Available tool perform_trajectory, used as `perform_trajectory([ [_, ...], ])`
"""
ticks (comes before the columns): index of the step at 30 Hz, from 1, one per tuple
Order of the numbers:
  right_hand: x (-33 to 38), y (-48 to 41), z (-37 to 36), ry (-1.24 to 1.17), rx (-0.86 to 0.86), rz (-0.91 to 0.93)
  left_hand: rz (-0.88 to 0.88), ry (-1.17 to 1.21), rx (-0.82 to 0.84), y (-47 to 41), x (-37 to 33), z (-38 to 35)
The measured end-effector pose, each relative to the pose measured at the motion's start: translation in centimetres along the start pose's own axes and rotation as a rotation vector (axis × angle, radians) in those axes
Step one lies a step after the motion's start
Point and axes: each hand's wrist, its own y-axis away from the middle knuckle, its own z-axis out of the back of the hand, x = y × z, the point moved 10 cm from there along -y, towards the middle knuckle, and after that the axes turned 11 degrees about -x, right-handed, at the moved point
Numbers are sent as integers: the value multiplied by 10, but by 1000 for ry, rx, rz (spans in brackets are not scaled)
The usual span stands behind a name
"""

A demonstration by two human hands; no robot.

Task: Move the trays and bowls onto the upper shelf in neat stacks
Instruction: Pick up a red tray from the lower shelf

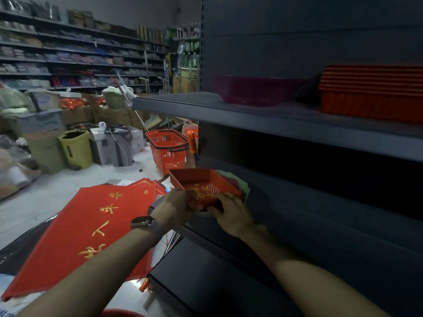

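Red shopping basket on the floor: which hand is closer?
Left. The left hand grips the red tray on the basket side; the right hand grips farther right.

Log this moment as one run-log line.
left hand: grips red tray | right hand: grips same tray | tray: at lower shelf edge | upper shelf: purple bowl, stacked trays

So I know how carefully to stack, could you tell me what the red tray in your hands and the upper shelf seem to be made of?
The red tray looks like thin moulded plastic, semi-glossy: ribbed walls, gold printed characters. The upper shelf appears to be painted sheet metal, matte dark grey, with a flat folded front edge.
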Motion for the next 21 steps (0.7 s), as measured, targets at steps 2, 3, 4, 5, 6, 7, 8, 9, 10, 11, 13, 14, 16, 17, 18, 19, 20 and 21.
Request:
perform_trajectory([
  [2, -1, 0, -1, -27, -11, -10, -16, 28, -38, 2, -3, 1],
  [3, -1, 1, 1, -28, -21, -13, -28, 51, -64, 4, -5, 3],
  [4, -2, 1, 4, -32, -36, -10, -42, 77, -91, 7, -9, 5],
  [5, -3, 1, 7, -41, -48, -8, -60, 103, -117, 11, -13, 8],
  [6, -3, 1, 11, -58, -63, 1, -82, 125, -149, 15, -19, 12],
  [7, -2, 2, 16, -73, -72, 9, -104, 145, -184, 18, -24, 17],
  [8, -2, 4, 20, -85, -81, 20, -116, 164, -213, 21, -28, 22],
  [9, 0, 7, 25, -90, -87, 25, -117, 177, -235, 24, -32, 28],
  [10, 1, 10, 31, -101, -104, 35, -108, 177, -250, 28, -36, 33],
  [11, 4, 15, 37, -110, -127, 44, -105, 171, -264, 31, -40, 38],
  [13, 8, 28, 52, -110, -182, 59, -109, 151, -279, 36, -49, 47],
  [14, 13, 36, 59, -96, -199, 74, -112, 150, -288, 39, -55, 53],
  [16, 21, 52, 73, -77, -196, 102, -124, 160, -303, 46, -66, 62],
  [17, 25, 60, 79, -82, -185, 113, -130, 167, -309, 49, -74, 67],
  [18, 29, 67, 85, -97, -173, 120, -136, 173, -316, 52, -81, 71],
  [19, 33, 74, 90, -113, -162, 118, -146, 184, -326, 55, -90, 74],
  [20, 36, 81, 96, -126, -155, 105, -155, 209, -337, 59, -98, 76],
  [21, 37, 86, 101, -129, -156, 81, -160, 237, -346, 62, -106, 79],
])
